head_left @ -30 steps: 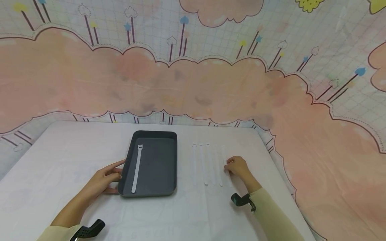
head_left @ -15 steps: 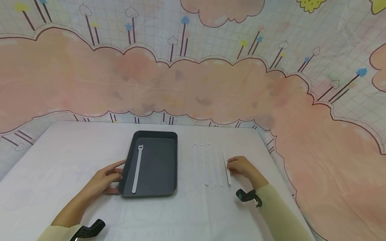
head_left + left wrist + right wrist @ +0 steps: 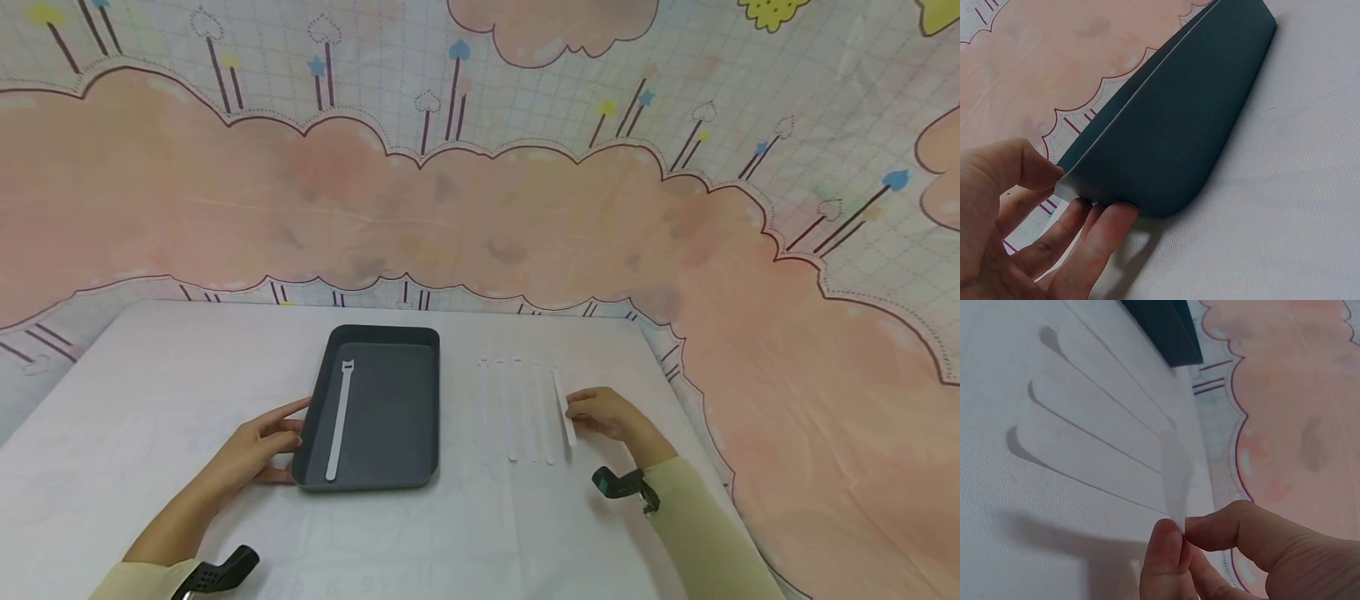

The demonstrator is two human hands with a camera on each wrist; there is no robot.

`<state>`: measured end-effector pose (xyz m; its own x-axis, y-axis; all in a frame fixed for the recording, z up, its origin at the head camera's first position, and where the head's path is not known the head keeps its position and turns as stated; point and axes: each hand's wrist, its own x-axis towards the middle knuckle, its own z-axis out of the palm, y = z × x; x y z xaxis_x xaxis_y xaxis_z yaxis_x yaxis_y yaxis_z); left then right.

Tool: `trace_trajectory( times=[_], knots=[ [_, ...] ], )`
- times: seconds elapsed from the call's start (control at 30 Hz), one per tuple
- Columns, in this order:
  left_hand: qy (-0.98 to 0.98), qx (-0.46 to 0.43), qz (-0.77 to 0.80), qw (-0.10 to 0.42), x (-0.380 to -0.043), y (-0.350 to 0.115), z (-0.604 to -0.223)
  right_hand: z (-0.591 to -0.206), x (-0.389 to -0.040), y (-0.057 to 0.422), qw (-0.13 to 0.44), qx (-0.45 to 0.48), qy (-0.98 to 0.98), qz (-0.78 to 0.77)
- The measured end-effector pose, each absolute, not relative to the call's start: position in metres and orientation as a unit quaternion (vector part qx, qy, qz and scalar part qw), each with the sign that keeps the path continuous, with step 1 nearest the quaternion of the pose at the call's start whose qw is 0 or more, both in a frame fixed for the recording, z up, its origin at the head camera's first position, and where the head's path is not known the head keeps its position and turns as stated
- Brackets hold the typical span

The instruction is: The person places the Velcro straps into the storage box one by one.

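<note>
A white hook-and-loop cable tie [image 3: 1176,465] is pinched between the thumb and fingertips of my right hand [image 3: 606,412], its long end slanting above the table. To its left, several matching cable ties [image 3: 517,408] lie side by side on the white cloth, faint against it. My left hand [image 3: 258,446] holds the left side of a dark grey tray [image 3: 397,400]. In the left wrist view, the thumb is at the tray's rim and the other fingertips are against its outer wall [image 3: 1172,119]. One cable tie [image 3: 340,421] with a slotted head lies inside the tray.
White cloth covers the table [image 3: 420,542], whose far edge meets a patterned curtain [image 3: 480,217]. Black wrist cameras [image 3: 618,483] are worn on both forearms. The tray's corner [image 3: 1169,331] shows at the top of the right wrist view.
My right hand has moved slightly right, and the rightmost cable tie has shifted with it, its near end lifting off the cloth. The left hand and tray stay in place.
</note>
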<state>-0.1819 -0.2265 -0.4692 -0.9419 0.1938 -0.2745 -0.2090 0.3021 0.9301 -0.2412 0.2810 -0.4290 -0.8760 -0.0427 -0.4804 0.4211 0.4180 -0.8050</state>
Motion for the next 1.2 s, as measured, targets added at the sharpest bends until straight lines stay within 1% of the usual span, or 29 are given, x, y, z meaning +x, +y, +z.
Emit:
trace_trajectory(
  times=[0.53,0.9,1.2],
  knots=[
    [0.791,-0.007,0.587,0.172,-0.182,-0.226,-0.469,-0.419,-0.236,0.279,0.259,0.095,0.780,-0.562],
    [0.793,-0.008,0.586,0.167,-0.181,-0.225,-0.470,-0.417,-0.225,0.266,0.248,0.070,0.777,-0.574],
    [0.797,-0.003,0.582,0.162,-0.180,-0.224,-0.470,-0.413,-0.218,0.259,0.257,0.042,0.767,-0.587]
  ],
)
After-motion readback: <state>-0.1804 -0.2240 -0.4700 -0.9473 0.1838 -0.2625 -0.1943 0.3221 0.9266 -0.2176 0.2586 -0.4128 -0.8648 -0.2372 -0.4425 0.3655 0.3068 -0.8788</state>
